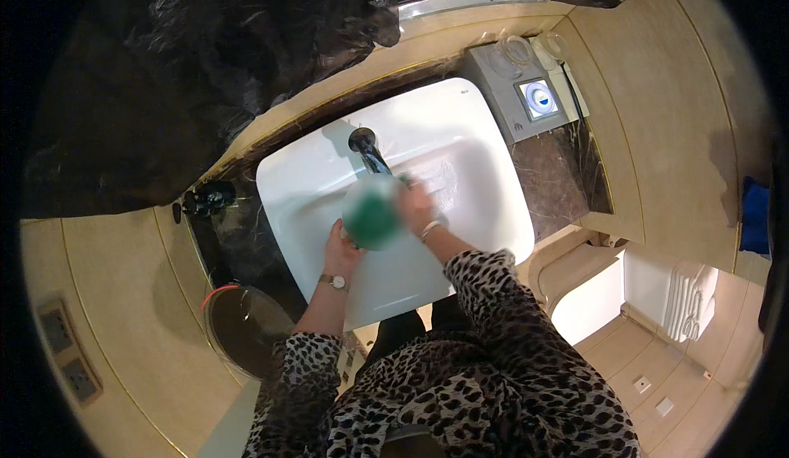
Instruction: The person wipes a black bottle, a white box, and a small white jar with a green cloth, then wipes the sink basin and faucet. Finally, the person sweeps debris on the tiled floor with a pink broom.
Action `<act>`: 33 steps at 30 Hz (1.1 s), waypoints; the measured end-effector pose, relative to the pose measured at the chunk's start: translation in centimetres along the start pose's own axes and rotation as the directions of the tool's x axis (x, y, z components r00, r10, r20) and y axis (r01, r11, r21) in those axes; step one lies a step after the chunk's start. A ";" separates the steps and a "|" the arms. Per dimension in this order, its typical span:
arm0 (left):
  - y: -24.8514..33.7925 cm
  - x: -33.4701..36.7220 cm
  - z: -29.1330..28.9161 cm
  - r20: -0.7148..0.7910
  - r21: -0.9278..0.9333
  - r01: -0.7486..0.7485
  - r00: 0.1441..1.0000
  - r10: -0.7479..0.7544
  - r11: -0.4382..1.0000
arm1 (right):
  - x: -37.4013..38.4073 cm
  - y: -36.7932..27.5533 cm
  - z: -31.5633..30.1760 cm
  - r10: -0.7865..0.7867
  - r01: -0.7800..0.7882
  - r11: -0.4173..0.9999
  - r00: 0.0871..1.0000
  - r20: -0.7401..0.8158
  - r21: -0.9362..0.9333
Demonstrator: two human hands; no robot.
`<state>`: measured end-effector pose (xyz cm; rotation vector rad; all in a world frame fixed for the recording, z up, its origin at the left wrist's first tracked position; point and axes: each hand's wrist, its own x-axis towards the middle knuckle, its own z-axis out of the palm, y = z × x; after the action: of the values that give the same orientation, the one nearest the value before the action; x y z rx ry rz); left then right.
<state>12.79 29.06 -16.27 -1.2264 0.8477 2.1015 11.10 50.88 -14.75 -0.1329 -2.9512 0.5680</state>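
Note:
A green round object (372,219), blurred and pale along its upper part, is held over the white sink (394,292), just below the dark faucet (371,152). Its exact kind is too smeared to make out. My left hand (340,253) grips it from the lower left, thumb up along its side. On the opposite side, my right hand (417,206) is curled against its right edge, the fingers partly blurred. A bit of green also shows by the right fingertips. Whether water is running is hard to see; wet marks glisten in the basin right of the faucet.
On the dark counter at the back right stands a grey device (518,92) with a lit screen and clear tubing. A black item (210,198) lies left of the sink. A round bin (246,331) is at lower left. Black plastic sheeting (205,72) covers the far wall. Toilet (588,294) at right.

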 end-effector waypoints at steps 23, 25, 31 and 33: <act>1.7 -2.2 0.3 -0.017 0.293 -0.139 0.989 0.150 0.946 | -0.5 1.2 -0.1 0.078 -0.080 0.996 0.993 0.088 0.027; 1.0 -3.3 3.7 0.055 0.290 -0.042 0.998 0.027 0.956 | -1.9 -0.8 1.5 0.033 -0.135 0.922 0.961 0.273 0.362; -0.1 0.2 -1.8 0.498 0.130 -0.281 0.848 0.182 0.951 | -5.2 -13.6 -5.7 -0.152 -0.014 0.601 0.980 0.132 0.799; -0.6 -1.3 -0.3 0.657 -0.037 -0.168 0.738 0.150 0.985 | -5.0 -14.4 -7.4 -0.211 0.027 0.671 0.965 0.156 0.741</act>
<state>13.97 29.06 -15.34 -0.3182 0.6481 2.4057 16.27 39.73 -3.14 0.2312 -2.6213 1.7955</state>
